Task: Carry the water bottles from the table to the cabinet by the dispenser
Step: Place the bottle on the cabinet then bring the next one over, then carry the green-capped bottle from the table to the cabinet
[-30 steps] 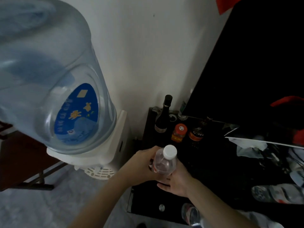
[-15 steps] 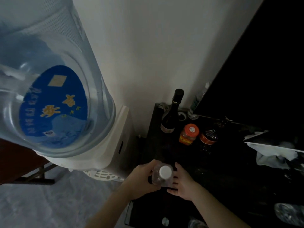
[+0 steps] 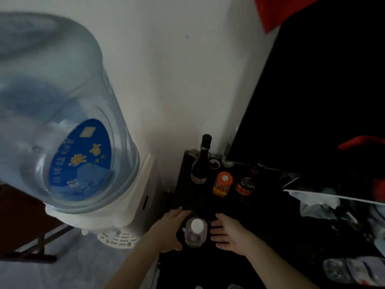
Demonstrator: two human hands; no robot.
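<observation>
One large dispenser [image 3: 116, 205] carries a blue-labelled jug [image 3: 62, 126] just left of the dark cabinet [image 3: 183, 184]. Along the cabinet's back edge stand a wine bottle [image 3: 201, 161], an orange-lidded jar [image 3: 223, 184] and a dark jar [image 3: 244, 185]. The water bottle [image 3: 195, 232] stands upright near the cabinet's front-left corner. Both hands flank it with straight fingers: the left hand [image 3: 170, 232] just beside it, contact uncertain; the right hand [image 3: 228, 234] apart. This bottle looks delivered; another bottle [image 3: 352, 270] lying near the front-right edge may belong to the task too.

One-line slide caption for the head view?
Both hands, left and right, flank an upright water bottle on the dark cabinet beside the dispenser.
</observation>
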